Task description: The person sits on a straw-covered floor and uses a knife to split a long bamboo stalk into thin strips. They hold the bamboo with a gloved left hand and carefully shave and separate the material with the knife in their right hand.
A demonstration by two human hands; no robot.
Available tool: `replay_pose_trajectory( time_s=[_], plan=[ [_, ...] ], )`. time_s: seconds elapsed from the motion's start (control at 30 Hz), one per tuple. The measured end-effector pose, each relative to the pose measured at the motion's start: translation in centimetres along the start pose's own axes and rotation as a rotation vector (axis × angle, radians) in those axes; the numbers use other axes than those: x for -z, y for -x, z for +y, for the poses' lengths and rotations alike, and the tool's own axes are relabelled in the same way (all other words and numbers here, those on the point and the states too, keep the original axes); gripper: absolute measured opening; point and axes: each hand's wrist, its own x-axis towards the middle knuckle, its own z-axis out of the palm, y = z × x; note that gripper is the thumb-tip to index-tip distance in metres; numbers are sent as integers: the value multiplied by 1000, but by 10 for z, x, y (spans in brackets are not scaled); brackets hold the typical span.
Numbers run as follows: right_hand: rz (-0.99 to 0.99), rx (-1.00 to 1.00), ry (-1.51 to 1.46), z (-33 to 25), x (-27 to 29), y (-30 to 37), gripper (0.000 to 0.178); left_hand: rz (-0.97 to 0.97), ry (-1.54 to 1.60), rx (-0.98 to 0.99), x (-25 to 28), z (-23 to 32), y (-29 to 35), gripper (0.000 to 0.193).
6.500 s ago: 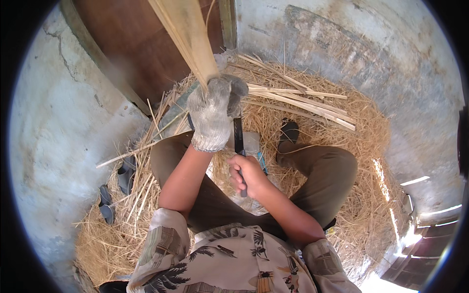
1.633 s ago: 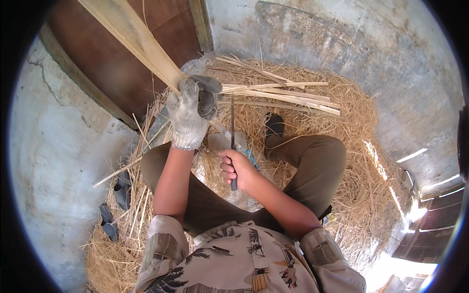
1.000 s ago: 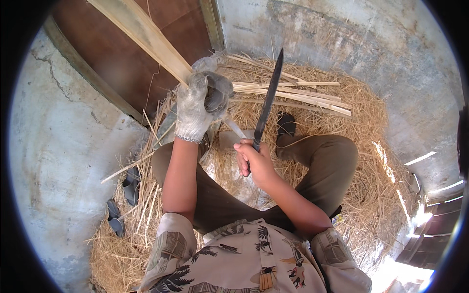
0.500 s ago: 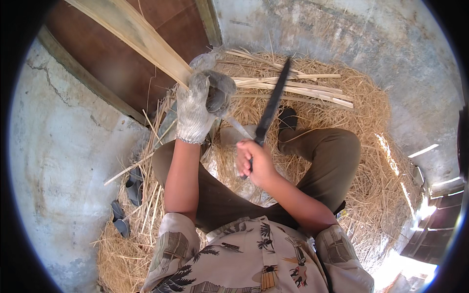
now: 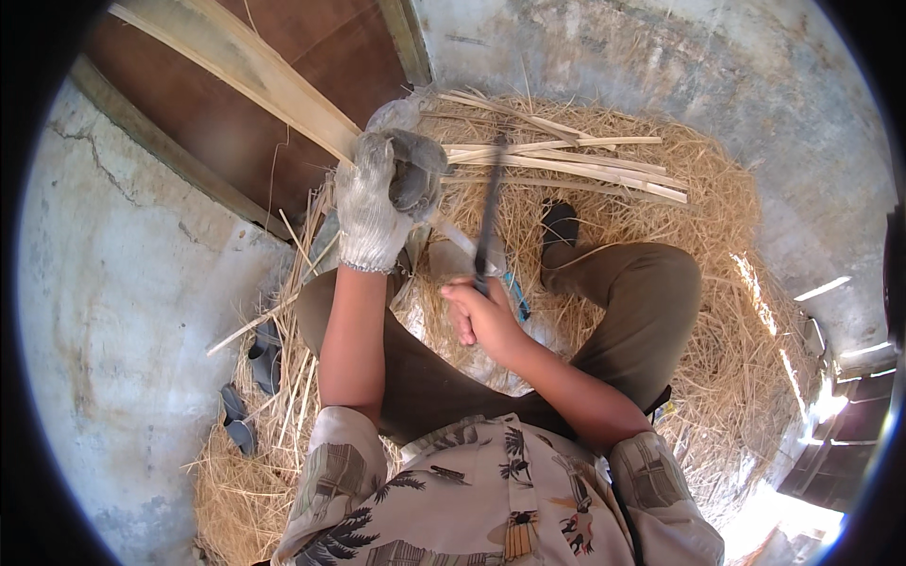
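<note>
the shirt point(image 5: 472, 491) has a palm-tree print. the bare right hand point(image 5: 488, 325) wraps its fingers round the handle of a dark knife point(image 5: 488, 222), its blurred blade running near to far, tip slightly right. left of it, the gloved left hand point(image 5: 376, 203) curls its fingers round a pale wood strip point(image 5: 274, 80) slanting far left.

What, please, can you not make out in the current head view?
In the head view:
- Long, pale wooden strip: far end cut off by the upper edge.
- Narrow black knife: outline blurred; lower end hidden by the bare right hand.
- Left hand: hidden inside the whitish knitted glove.
</note>
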Motion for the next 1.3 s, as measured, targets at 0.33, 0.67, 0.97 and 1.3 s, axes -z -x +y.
replay_pose_trajectory(
  time_s=[0.33, 0.67, 0.97, 1.3],
  plan=[
    [58, 41, 35, -22, -13, 6, 32, -179, -367, -2, 7, 3, 2, 33],
    [183, -8, -61, -19, -6, 4, 31, -270, -122, -123, 3, 15, 15, 59],
    [405, 305, 420, -8, -10, -3, 22, -166, -111, -228, -16, 24, 21, 28],
    [216, -126, 337, 21, 1, -6, 31, -242, -103, -177, -1, 39, 9, 30]
  ],
)
